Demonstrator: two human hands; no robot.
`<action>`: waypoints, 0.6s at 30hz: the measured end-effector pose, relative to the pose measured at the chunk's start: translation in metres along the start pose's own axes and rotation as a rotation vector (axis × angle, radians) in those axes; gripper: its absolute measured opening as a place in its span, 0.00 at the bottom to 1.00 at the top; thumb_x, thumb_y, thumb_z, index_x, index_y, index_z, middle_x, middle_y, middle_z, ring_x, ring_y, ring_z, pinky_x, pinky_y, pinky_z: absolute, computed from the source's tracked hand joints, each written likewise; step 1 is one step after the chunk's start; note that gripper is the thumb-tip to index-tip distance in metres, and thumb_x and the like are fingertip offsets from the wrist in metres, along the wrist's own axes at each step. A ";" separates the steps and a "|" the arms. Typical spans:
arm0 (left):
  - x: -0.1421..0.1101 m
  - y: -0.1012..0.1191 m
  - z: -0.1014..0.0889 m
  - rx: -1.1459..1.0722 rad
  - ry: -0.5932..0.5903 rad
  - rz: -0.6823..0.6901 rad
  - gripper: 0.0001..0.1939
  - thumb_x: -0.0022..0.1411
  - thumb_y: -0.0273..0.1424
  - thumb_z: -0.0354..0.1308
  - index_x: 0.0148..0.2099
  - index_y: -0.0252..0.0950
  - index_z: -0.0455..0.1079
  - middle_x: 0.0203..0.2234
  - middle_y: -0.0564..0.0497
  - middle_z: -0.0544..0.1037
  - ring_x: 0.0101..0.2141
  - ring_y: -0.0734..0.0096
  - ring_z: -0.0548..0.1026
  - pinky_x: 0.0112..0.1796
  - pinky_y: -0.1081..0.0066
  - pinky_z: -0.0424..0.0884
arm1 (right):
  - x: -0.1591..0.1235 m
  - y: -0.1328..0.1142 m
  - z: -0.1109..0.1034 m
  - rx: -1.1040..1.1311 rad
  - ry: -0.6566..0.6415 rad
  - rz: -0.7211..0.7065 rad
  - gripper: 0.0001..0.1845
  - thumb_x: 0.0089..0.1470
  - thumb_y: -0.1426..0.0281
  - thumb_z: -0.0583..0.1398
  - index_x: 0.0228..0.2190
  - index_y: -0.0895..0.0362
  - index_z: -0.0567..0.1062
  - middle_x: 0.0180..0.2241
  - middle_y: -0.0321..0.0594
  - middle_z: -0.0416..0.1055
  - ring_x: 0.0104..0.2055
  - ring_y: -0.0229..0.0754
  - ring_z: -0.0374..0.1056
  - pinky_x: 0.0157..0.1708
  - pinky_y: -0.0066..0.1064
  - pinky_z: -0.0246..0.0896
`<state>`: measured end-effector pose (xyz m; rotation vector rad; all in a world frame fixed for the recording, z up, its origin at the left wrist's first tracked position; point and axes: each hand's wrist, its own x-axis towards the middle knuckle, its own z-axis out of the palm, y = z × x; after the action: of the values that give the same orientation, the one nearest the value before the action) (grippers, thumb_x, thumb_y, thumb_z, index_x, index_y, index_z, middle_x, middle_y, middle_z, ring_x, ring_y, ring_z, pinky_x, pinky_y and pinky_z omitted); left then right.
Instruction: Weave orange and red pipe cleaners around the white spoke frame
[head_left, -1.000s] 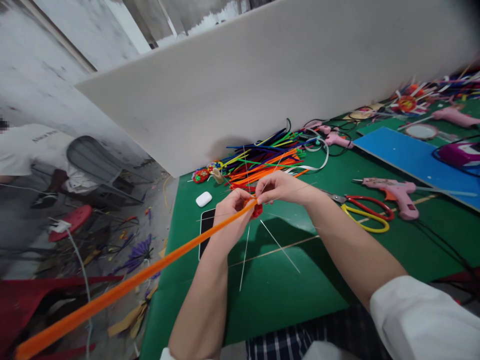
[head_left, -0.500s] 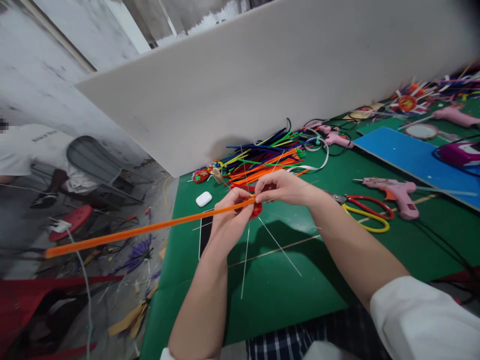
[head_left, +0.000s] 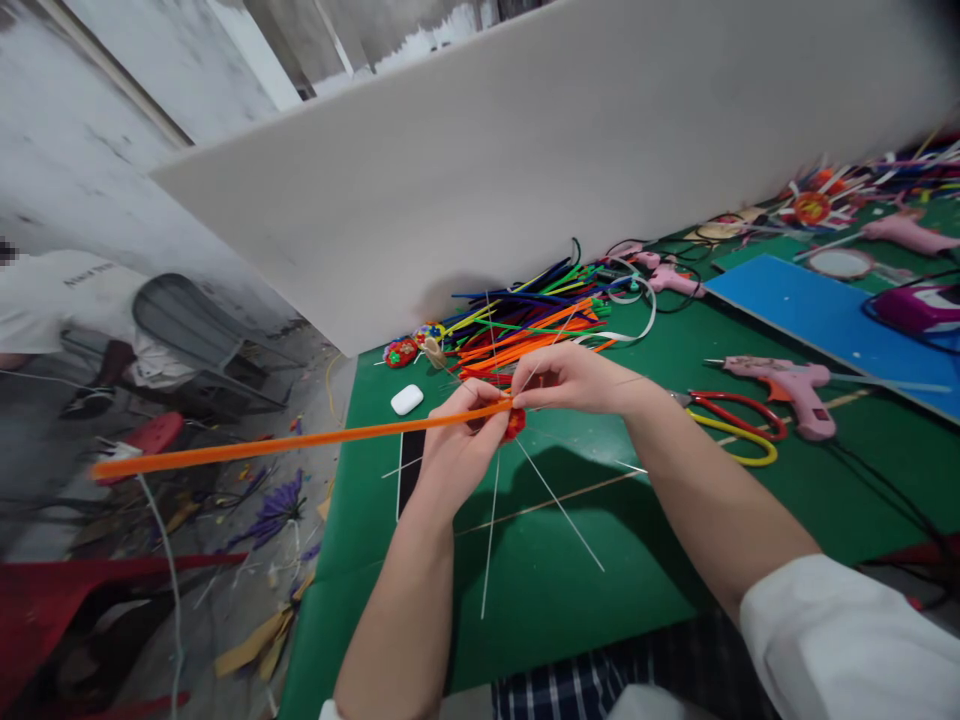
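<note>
Orange fuzzy pipe-cleaner stem (head_left: 300,442), long and thin, runs from my fingertips out over the left edge of the green-topped bench (head_left: 555,620), its free end hanging in the air. My left hand (head_left: 457,450) has its fingers closed around a small red fuzzy bundle (head_left: 514,427), and my right hand (head_left: 568,380) pinches the orange stem between thumb and forefinger where the two meet — just above the bench, near its middle. My own fingers hide the exact join.

I judge the stem to be almost weightless, soft on the outside, with a bendable core stiff enough to hold it out nearly straight. The fuzz should give decent grip; I would hold it close to the bundle, since the long free length likely sways easily. Slim white rods (head_left: 559,503) fan out around the bundle, and they look springy and easy to knock askew, so I would take hold at the centre and not out along them.

As for containers, I can make out a small white rounded case (head_left: 406,400), shut, on the bench to the left; what is inside I cannot tell. Beyond my hands, a loose heap of multicoloured fuzzy stems (head_left: 525,335) lies straight on the bench — near the partition.
</note>
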<state>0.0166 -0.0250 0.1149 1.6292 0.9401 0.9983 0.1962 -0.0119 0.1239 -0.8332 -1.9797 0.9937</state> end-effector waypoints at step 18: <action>0.003 0.004 -0.004 -0.018 -0.029 -0.039 0.08 0.52 0.29 0.58 0.36 0.35 0.64 0.23 0.53 0.73 0.23 0.76 0.71 0.24 0.76 0.67 | 0.001 0.011 -0.002 0.125 0.072 0.095 0.11 0.44 0.63 0.62 0.27 0.59 0.73 0.26 0.36 0.69 0.28 0.33 0.63 0.27 0.25 0.57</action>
<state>0.0148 -0.0217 0.1203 1.6010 0.9375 0.9515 0.1994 -0.0055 0.1157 -0.8874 -1.8123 1.1139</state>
